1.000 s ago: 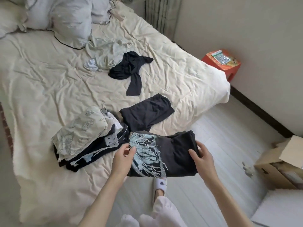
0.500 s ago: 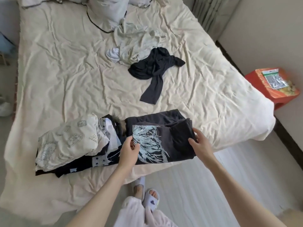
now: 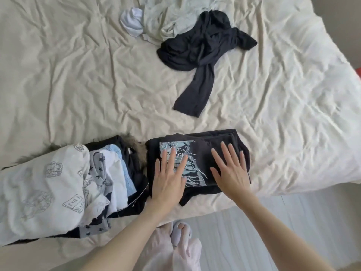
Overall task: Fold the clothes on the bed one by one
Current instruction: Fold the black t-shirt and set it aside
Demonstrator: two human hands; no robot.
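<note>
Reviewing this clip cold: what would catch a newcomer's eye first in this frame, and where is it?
First, the left hand and right hand, both flat with straight fingers on the folded dark printed T-shirt at the bed's near edge. Left of it leans a pile of folded clothes topped by a white printed piece. Farther up the cream bed sheet lies a crumpled black garment, one sleeve trailing toward the camera, beside pale unfolded clothes.
</note>
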